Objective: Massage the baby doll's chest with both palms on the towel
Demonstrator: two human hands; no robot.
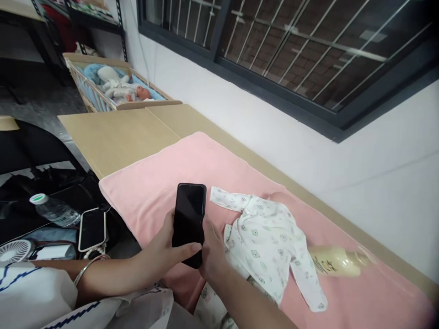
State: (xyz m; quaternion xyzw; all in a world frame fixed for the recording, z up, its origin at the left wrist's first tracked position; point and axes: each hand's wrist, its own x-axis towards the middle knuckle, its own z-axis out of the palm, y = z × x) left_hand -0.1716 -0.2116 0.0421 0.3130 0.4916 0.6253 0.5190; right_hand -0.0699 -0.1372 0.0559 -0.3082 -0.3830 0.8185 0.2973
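A black smartphone (188, 214) with a dark screen is held upright in both hands above a pink blanket (164, 169). My left hand (174, 249) grips its left side, the thumb lying across the lower screen. Around the phone's lower right edge my right hand (213, 249) is closed. Right of the hands lies a white baby top (267, 237) with small printed figures, its sleeves spread. More printed white cloth (209, 304) shows partly behind my right forearm. A pale yellow bottle (334, 261) rests on its side beyond the top.
On the left are a water bottle (58, 211), another phone (92, 230) in a light case and a small white fan (15, 251). A wooden crib (120, 106) with dolls stands past the cardboard-coloured tabletop (120, 137). The wall and barred window (291, 50) border the right.
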